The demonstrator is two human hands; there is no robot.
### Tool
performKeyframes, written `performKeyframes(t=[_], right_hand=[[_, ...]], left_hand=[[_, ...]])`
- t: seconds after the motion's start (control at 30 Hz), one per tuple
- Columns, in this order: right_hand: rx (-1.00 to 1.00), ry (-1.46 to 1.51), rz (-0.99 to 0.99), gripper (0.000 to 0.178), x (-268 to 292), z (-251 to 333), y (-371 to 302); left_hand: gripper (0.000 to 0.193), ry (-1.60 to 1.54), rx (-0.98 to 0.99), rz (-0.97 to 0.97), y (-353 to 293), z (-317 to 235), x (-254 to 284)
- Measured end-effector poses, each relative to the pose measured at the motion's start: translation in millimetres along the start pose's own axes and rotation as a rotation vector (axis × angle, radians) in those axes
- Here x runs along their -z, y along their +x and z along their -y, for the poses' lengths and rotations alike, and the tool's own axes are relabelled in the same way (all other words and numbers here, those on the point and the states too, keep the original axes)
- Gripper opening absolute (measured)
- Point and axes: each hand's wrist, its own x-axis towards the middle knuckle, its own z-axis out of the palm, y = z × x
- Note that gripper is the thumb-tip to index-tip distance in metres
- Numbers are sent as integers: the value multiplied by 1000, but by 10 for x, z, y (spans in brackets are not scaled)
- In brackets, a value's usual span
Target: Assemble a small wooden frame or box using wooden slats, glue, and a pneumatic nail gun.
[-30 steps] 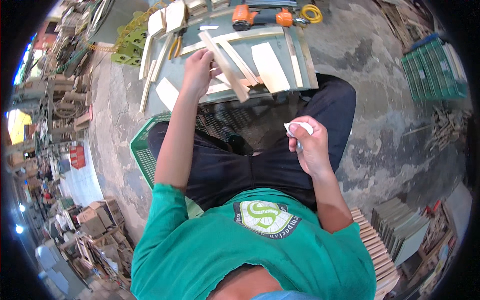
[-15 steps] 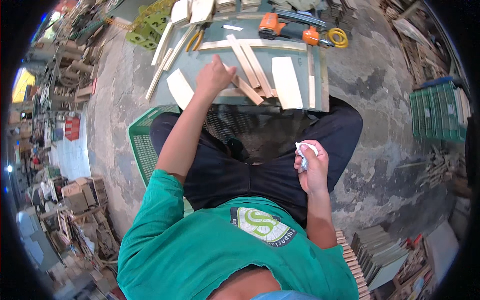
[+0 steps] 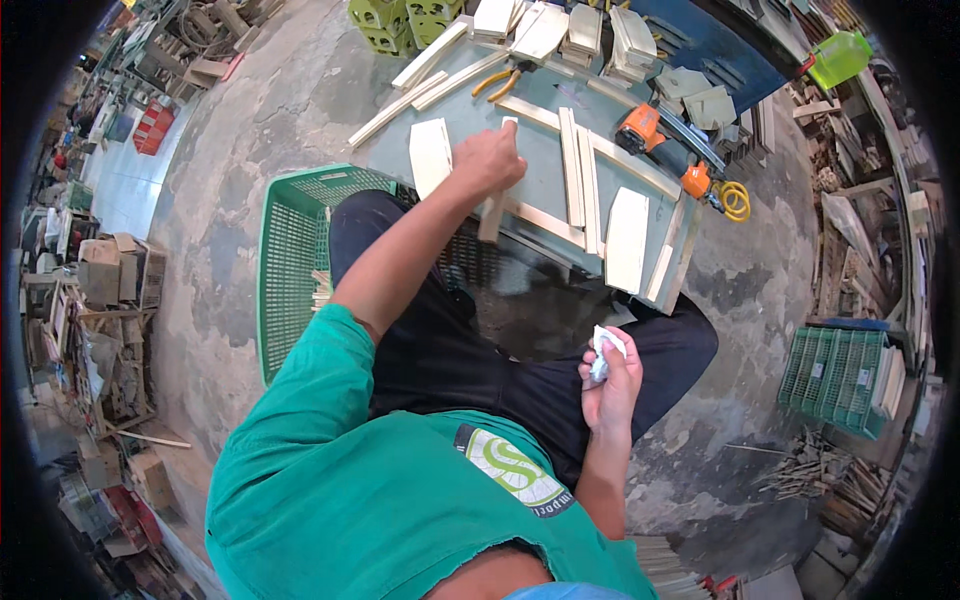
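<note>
My left hand (image 3: pixel 490 160) reaches out over a low grey-blue work board (image 3: pixel 545 180) and grips a narrow wooden slat (image 3: pixel 493 212) that lies on it. Beside the slat lie two parallel slats (image 3: pixel 578 170) and flat pale wood pieces (image 3: pixel 430 155), (image 3: pixel 627 238). My right hand (image 3: pixel 608 375) rests over my right knee and is closed on a small crumpled white piece (image 3: pixel 603 347), perhaps cloth or paper. I sit in black trousers and a green shirt.
A green plastic crate (image 3: pixel 290 260) stands at my left. An orange power tool (image 3: pixel 660 150) with a yellow coiled hose (image 3: pixel 735 200) lies at the board's far right. Stacks of wood pieces (image 3: pixel 590 30) and pliers (image 3: pixel 500 80) lie beyond. Another green crate (image 3: pixel 835 375) stands at right.
The view has swung, so the board now sits up and to the right. My left hand still holds the slat on the board; my right hand has stayed low by my knee with the white piece.
</note>
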Motion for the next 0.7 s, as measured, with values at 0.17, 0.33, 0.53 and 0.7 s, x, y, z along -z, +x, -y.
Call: performKeyframes(t=[0.17, 0.33, 0.53, 0.7], right_hand=[[-24, 15, 31, 38, -183, -58, 28], [12, 8, 71, 46, -396, 37, 53], [36, -35, 157, 36, -684, 174, 363], [90, -122, 207, 30, -1164, 226, 586]], left_hand=[[39, 90, -35, -82, 238, 245, 55], [35, 186, -403, -122, -36, 20, -42], [33, 92, -967, 25, -403, 68, -656], [33, -97, -858, 484, -394, 89, -493]])
